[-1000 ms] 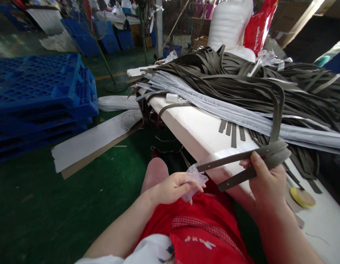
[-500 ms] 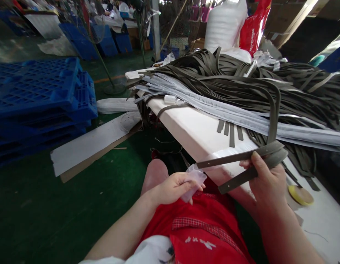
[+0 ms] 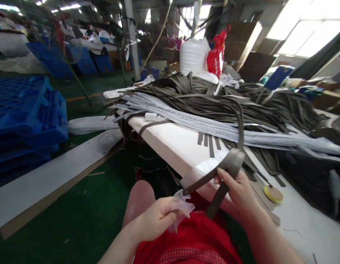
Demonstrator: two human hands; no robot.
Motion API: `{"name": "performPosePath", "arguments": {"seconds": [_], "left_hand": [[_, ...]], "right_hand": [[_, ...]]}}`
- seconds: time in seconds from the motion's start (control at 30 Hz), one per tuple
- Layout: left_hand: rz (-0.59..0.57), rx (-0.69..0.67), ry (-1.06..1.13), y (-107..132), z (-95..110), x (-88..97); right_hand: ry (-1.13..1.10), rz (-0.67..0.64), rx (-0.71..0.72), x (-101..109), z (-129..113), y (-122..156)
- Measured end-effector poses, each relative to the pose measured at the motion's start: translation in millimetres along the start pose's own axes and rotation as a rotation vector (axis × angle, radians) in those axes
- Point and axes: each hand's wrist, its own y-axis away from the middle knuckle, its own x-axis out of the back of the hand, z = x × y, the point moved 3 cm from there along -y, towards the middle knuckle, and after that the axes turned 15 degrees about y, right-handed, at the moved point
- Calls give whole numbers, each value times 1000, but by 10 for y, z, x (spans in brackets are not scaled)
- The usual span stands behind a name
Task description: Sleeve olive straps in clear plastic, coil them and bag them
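Observation:
My left hand is closed on a thin, translucent plastic bag, held low above my red apron. In my right hand I grip two ends of dark grey-brown flat strap, pinched between thumb and fingers. One strap end points left, its tip at the bag's opening; whether it is inside, I cannot tell. The other end hangs down, with a small hole near its tip. From my grip the strap loops up toward the pile of similar straps on the white table.
Pale wrapped strips lie along the pile. Several short strap pieces and a yellow tape roll rest on the table. Blue pallets stand at left, beside a long white board on the green floor. A red bag stands behind.
The camera view has tilted up and turned right. My right hand has brought the straps closer to my left hand, and the second strap end now hangs more steeply.

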Motion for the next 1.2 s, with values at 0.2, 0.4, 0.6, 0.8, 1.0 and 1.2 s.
{"name": "performPosePath", "arguments": {"seconds": [0.2, 0.4, 0.6, 0.8, 1.0, 1.2], "left_hand": [[-40, 77, 57, -93, -34, -16], [-23, 83, 96, -201, -19, -81], [157, 74, 103, -338, -61, -28], [249, 85, 143, -451, -132, 64], [130, 109, 158, -509, -216, -14], [52, 115, 177, -481, -183, -41]], "right_hand": [[-117, -190, -98, -167, 38, 8], [-109, -312, -84, -427, 214, 45], [68, -339, 52, -661, 216, 127], [63, 284, 140, 31, -75, -49], [-198, 656, 356, 213, -443, -157], [-137, 667, 360, 70, -363, -154]]}}
